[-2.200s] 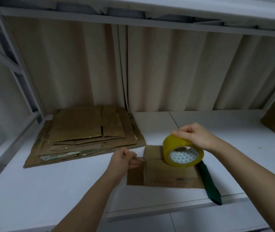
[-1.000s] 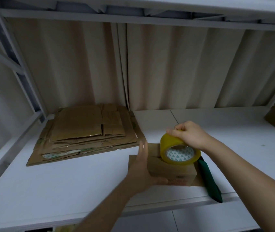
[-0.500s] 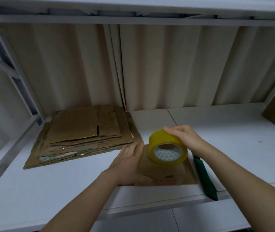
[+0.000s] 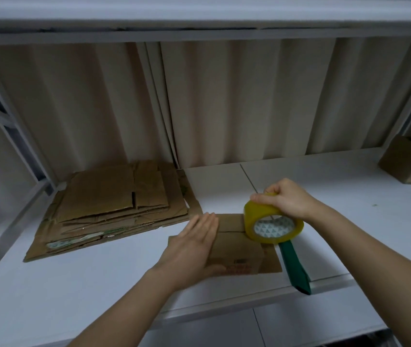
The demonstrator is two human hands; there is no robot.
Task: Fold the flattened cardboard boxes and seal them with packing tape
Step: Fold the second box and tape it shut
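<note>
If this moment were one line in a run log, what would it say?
step: taping box seam | left hand: flat on small box | right hand: grips tape roll over seam | flattened stack: waiting at left

The tape roll (image 4: 272, 221) is translucent yellow; its core shows a white lining printed with small teal-grey triangles. The box (image 4: 237, 244) under it is plain brown cardboard, with a small green mark and reddish lettering, too blurred to read, along its near side. A dark green strip (image 4: 295, 269) lies just beside it. The stack (image 4: 114, 206) of flat cartons is the same brown, with bits of green-and-white print at its near edge. The shelf (image 4: 74, 284) is white, the curtain (image 4: 224, 101) pale beige in vertical folds. Another brown box (image 4: 409, 164) sits far right.
</note>
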